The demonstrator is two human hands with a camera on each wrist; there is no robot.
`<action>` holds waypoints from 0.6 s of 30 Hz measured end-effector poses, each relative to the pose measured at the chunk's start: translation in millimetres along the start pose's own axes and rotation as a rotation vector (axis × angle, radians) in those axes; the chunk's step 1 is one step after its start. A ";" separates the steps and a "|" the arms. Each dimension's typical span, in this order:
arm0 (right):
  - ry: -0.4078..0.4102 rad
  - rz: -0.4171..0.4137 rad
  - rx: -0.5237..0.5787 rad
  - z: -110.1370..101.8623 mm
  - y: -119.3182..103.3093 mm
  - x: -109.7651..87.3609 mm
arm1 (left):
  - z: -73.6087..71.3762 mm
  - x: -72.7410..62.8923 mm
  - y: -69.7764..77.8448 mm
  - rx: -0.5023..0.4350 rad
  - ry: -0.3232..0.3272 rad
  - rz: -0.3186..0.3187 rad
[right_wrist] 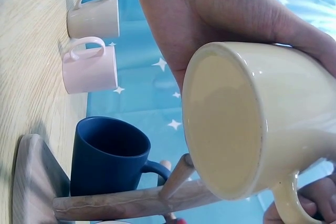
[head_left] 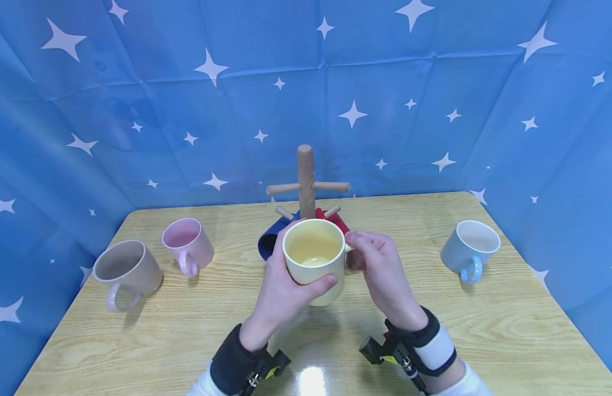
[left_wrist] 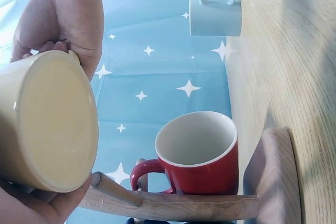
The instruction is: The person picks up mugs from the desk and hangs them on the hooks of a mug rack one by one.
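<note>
A pale yellow mug [head_left: 313, 247] is held up over the middle of the table, in front of a wooden mug tree [head_left: 306, 176]. My left hand [head_left: 278, 294] grips its body from the left, thumb across the front. On the other side my right hand [head_left: 382, 269] pinches the handle, which the right wrist view shows with fingers at it. Behind the yellow mug, a red mug [left_wrist: 205, 174] and a navy blue mug [right_wrist: 105, 166] hang low on the tree, partly hidden in the head view. The tree's upper pegs carry nothing.
To the left on the wooden table [head_left: 211, 341] stand a greyish-beige mug [head_left: 137, 272] and a pink mug [head_left: 199, 247]. A light blue mug [head_left: 459, 253] stands at the right. A blue star-patterned cloth [head_left: 276, 121] hangs behind the table.
</note>
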State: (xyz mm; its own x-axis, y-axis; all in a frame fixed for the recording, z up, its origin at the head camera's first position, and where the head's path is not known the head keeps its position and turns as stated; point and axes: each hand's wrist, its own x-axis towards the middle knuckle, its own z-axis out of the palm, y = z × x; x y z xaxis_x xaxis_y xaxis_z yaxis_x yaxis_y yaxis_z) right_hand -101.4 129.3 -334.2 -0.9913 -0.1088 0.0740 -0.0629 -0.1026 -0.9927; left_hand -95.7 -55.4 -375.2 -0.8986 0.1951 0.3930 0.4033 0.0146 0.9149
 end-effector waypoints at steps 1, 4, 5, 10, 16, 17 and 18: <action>0.000 0.000 -0.001 0.0 0.1 0.1 | 0.1 0.1 0.4 -0.002 0.000 0.000; -0.001 -0.006 -0.006 0.2 0.5 0.5 | 0.4 0.5 1.0 -0.003 -0.001 -0.006; -0.001 -0.007 -0.008 0.2 0.6 0.6 | 0.5 0.5 1.1 -0.003 0.000 -0.007; 0.000 -0.011 -0.016 0.1 0.7 0.5 | 0.6 0.1 1.3 0.003 0.003 -0.006; -0.001 -0.006 -0.018 -0.3 0.8 0.5 | 0.6 -0.1 -0.3 0.010 0.010 0.006; -0.001 -0.005 -0.017 -0.2 0.7 0.6 | 0.5 -0.1 -0.6 0.011 0.011 0.008; -0.002 -0.005 -0.016 -0.1 0.7 0.6 | 0.4 0.0 -0.7 0.011 0.011 0.012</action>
State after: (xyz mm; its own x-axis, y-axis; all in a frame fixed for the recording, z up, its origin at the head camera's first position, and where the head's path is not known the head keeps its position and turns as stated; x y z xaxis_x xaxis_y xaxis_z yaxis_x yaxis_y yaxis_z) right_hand -102.1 129.3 -334.9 -0.9908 -0.1099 0.0787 -0.0692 -0.0874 -0.9938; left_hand -96.0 -55.1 -375.8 -0.8955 0.1844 0.4051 0.4160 0.0228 0.9091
